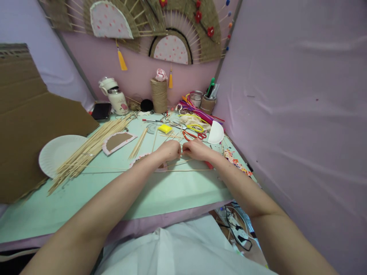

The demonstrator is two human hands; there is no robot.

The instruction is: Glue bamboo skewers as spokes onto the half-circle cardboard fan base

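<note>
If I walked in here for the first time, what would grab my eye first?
Probably the burlap fans on the pink wall, with red flowers and yellow tassels. Next, the long bundle of thin wooden sticks across the table's left side. Then the left hand and right hand, fingers curled, close together mid-table, near red-handled scissors.

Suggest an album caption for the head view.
Both hands meet over a craft table, near bamboo sticks, scissors and decorated fans.
</note>
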